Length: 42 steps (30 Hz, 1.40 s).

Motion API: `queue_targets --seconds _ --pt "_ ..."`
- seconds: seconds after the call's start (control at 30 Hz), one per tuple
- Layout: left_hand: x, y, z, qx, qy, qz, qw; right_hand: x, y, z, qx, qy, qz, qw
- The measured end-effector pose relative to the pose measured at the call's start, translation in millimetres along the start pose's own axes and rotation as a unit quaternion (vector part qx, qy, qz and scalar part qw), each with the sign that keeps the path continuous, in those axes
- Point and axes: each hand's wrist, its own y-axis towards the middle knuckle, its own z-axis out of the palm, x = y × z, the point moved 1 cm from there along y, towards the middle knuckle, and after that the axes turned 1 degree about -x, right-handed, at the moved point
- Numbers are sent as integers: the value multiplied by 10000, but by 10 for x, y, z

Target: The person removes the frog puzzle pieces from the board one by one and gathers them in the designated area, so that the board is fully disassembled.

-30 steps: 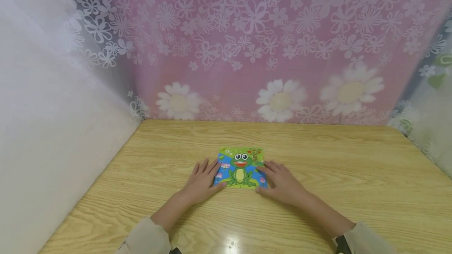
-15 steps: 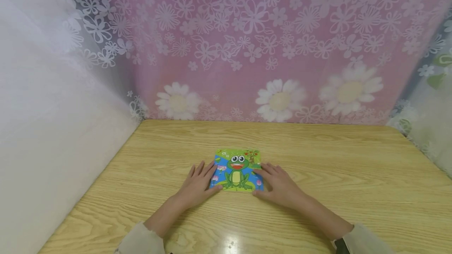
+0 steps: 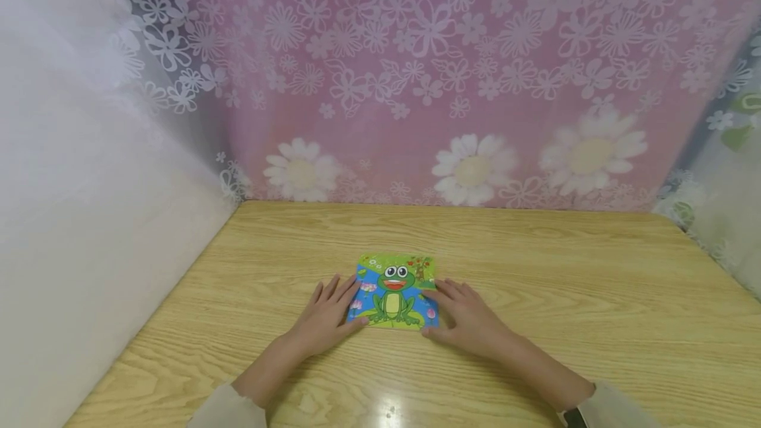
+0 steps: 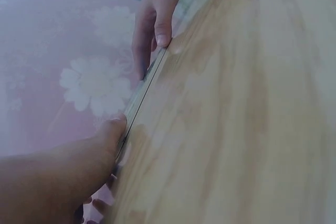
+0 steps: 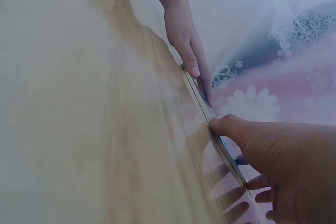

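A flat square frog picture board (image 3: 393,304), with a green frog on a blue and green ground, lies on the wooden table (image 3: 535,256). At its left edge my left hand (image 3: 324,322) touches it with outstretched fingers, the thumb at the near left corner. My right hand (image 3: 473,323) touches the opposite edge, its index finger over the picture and its thumb at the near right corner. Seen edge-on in the right wrist view, the board (image 5: 195,94) looks thin, with a dark line along its side.
A pink flowered curtain (image 3: 380,98) hangs behind the table's far edge. A white sheet (image 3: 107,216) closes off the left side, and a pale flowered cloth (image 3: 722,216) hangs at the right.
The frog picture board has slid a little toward the person and slightly left. Both hands have moved along with it, keeping their places at its edges.
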Motion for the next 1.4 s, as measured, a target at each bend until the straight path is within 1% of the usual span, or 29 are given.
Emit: queue_targets --seconds 0.23,0.47,0.7,1.03,1.17,1.27,1.4 --pt "1 -60 -33 98 -77 -64 9999 40 -12 8 80 36 93 9999" --pt "34 -96 -22 100 -67 -133 9998 84 -14 26 106 28 124 9999" --pt "50 -131 -28 60 -123 -112 9998 127 -19 24 15 -17 94 10000" --pt "56 -136 -33 184 -168 -166 9996 171 -23 12 -32 128 154 9998" --pt "95 -66 -35 136 -41 -150 9998 192 47 -6 -115 125 69 9998" --pt "117 1 -60 69 68 -184 9998 226 156 -25 -179 191 -28 9997" --pt "107 54 -109 164 -44 -317 9994 272 351 -27 -57 493 -46 9988"
